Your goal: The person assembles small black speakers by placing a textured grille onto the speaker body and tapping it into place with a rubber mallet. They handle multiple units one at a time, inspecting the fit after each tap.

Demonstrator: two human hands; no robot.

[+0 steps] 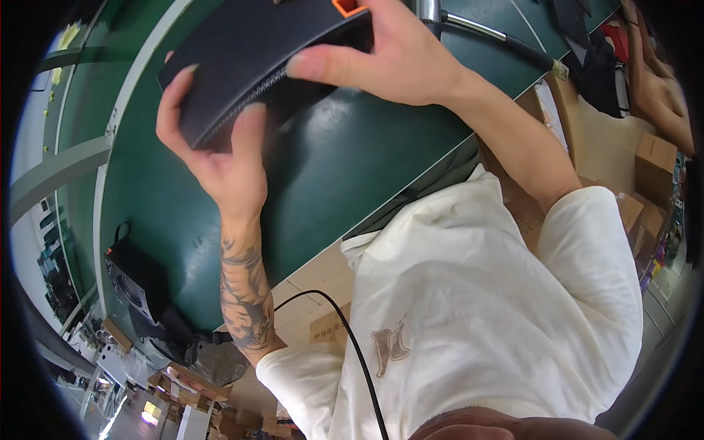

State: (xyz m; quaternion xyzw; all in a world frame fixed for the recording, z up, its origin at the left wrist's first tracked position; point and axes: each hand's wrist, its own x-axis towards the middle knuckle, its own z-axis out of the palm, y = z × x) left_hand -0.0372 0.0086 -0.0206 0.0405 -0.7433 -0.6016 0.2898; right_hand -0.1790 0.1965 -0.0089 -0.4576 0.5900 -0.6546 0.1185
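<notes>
I see the black stitched case (pixel 242 66) above the table (pixel 367 150), toward its far edge, left hand (pixel 220 161) and right hand (pixel 389 59) grasping opposite ends of the case's slanting long axis.

Green table (pixel 330 176) with hammer (pixel 473 26), round-fronted black box (pixel 136 282)
</notes>
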